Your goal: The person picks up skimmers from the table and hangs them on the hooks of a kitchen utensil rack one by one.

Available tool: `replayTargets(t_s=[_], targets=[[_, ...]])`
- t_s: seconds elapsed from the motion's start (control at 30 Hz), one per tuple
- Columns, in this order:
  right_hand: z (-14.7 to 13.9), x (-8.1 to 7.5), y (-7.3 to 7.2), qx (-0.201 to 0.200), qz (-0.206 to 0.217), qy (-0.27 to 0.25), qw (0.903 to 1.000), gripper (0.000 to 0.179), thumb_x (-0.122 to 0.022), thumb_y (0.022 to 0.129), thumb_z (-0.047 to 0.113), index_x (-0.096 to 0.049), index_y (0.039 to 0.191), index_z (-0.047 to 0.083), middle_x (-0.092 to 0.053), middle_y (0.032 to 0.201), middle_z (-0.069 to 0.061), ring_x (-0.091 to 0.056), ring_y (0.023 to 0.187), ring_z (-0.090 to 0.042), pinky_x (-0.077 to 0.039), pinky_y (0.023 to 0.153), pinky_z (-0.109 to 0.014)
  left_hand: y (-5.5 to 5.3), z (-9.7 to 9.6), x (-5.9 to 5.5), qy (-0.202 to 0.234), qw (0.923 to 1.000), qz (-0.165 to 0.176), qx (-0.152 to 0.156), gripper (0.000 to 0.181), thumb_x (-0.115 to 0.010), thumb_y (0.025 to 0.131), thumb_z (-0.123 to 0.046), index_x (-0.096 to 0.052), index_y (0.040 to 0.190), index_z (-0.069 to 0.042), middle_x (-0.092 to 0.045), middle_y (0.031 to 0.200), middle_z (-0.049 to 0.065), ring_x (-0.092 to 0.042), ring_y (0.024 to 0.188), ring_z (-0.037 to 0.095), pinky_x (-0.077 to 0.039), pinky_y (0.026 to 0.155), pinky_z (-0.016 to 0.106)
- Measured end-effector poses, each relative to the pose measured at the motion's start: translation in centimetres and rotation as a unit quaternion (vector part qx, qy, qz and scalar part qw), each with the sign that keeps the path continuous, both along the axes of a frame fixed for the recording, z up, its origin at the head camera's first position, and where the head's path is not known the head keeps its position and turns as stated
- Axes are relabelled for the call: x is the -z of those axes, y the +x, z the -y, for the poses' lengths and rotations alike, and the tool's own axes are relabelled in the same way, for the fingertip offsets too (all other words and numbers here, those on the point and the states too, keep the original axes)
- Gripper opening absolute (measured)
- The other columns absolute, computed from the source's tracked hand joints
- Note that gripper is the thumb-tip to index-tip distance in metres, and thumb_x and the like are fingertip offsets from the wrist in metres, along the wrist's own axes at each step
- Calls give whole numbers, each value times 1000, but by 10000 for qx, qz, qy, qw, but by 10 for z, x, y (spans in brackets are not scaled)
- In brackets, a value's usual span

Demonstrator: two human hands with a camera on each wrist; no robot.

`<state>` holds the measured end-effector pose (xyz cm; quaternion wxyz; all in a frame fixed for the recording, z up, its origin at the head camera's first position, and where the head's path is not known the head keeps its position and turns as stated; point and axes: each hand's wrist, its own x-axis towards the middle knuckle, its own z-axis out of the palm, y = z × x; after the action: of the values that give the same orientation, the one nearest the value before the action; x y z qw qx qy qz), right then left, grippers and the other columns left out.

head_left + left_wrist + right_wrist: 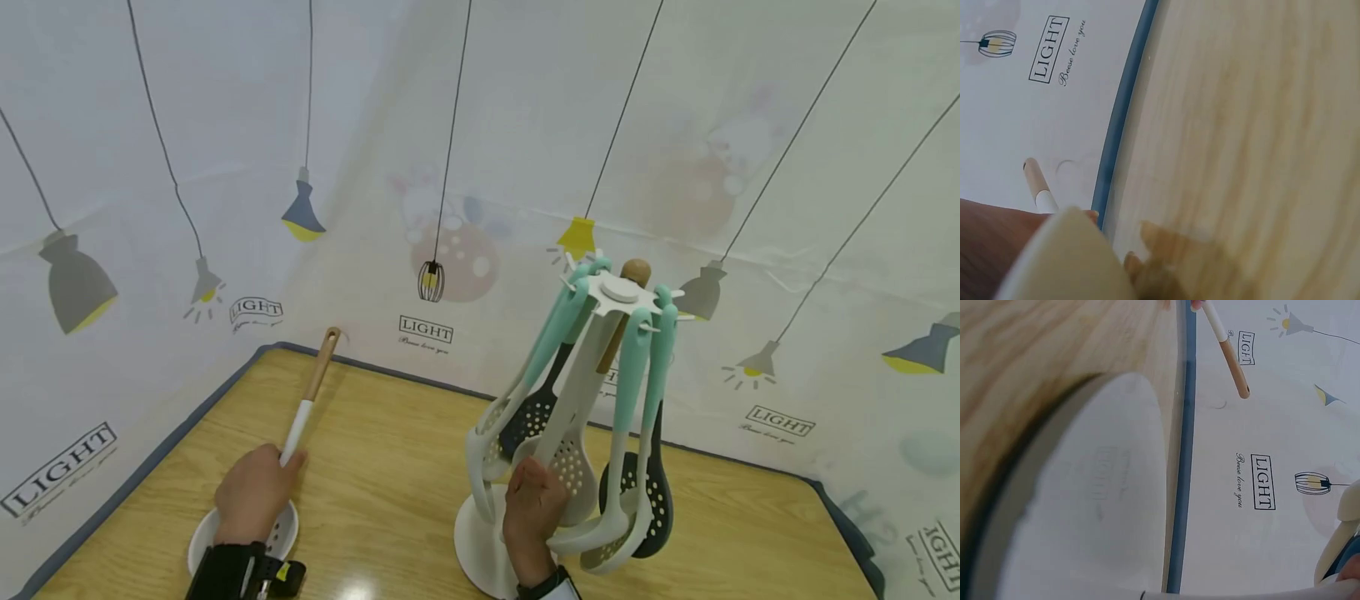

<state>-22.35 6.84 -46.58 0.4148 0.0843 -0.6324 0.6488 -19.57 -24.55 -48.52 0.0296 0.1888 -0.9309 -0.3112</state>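
Observation:
My left hand [253, 492] grips a white skimmer [297, 430] with a wooden handle end, which points away toward the back wall. Its round, holed head [281, 533] lies partly hidden under my hand and wrist; its pale edge fills the lower left wrist view. On the right stands a utensil rack [621, 290], leaning in the head view, with my right hand [534, 508] closed round its white post low down. Mint-handled ladles and slotted spoons [632, 367] hang about the post. The rack's round white base [1104, 487] shows large in the right wrist view.
A wooden tabletop [390, 450] with a dark blue edge [420, 382] runs under both hands. Behind it hangs a white cloth [510, 100] printed with lamps and lettering. A wooden handle end [636, 271] pokes up behind the rack's top.

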Motion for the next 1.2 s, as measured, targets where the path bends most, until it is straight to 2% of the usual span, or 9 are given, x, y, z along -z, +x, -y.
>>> replayTargets(t_s=[0.1,0.23,0.37,0.5,0.63,0.77,1.0,1.2], targets=[[-1,1,0,-31,-65,32,10000,61,-50,95,45,-43,53,1,-37,45,-3,-33,42,3,-25,34,-19,-3,0,0,-45,9999,-74,-66,39,-55,95,-38,-59,93,1,-53,68,7,-50,58,21,-35,48,33],[-1,1,-1,-58,-158,201,9997,59,-47,98,40,-41,52,3,-36,43,-8,-33,40,2,-25,33,-19,-7,-3,-2,-52,9990,-426,-132,40,-57,95,-28,-55,119,5,-61,78,9,-53,62,20,-34,51,32],[-2,1,-2,-87,-105,257,9996,59,-46,99,39,-41,51,4,-36,43,-5,-33,39,2,-25,33,-20,-8,-8,-6,8,9979,-648,-95,36,-60,93,-23,-58,116,6,-63,81,11,-52,60,19,-35,50,31],[-4,2,-1,57,15,431,9991,61,-43,101,38,-40,49,6,-37,42,0,-32,38,3,-25,33,-19,-8,-17,-12,181,9975,-679,31,34,-62,92,-22,-61,112,5,-64,81,9,-51,60,17,-37,51,30],[-4,3,-1,55,9,431,9991,61,-43,101,36,-40,49,5,-37,41,-4,-32,38,3,-25,33,-19,-8,-26,-20,268,9957,-873,128,31,-63,92,-23,-62,111,2,-63,80,6,-50,59,17,-37,51,30],[-4,2,-1,-92,-115,340,9993,59,-45,100,34,-42,51,3,-37,42,-11,-33,39,2,-26,33,-19,-5,-33,-32,320,9930,-1110,246,30,-63,93,-24,-62,109,1,-64,80,6,-50,58,16,-38,50,30],[-4,2,-2,-267,-209,286,9990,59,-45,100,36,-41,52,3,-36,42,-10,-33,38,1,-25,32,-19,1,-42,-56,271,9867,-1543,432,30,-62,93,-27,-63,110,-3,-67,88,7,-55,66,14,-41,54,28],[-4,3,-2,-168,-206,321,9991,59,-44,101,36,-40,51,5,-35,40,-7,-32,36,1,-24,32,-19,6,-53,-75,689,9831,-1597,566,39,-64,92,-33,-65,119,-6,-69,97,6,-64,84,18,-49,64,29]])
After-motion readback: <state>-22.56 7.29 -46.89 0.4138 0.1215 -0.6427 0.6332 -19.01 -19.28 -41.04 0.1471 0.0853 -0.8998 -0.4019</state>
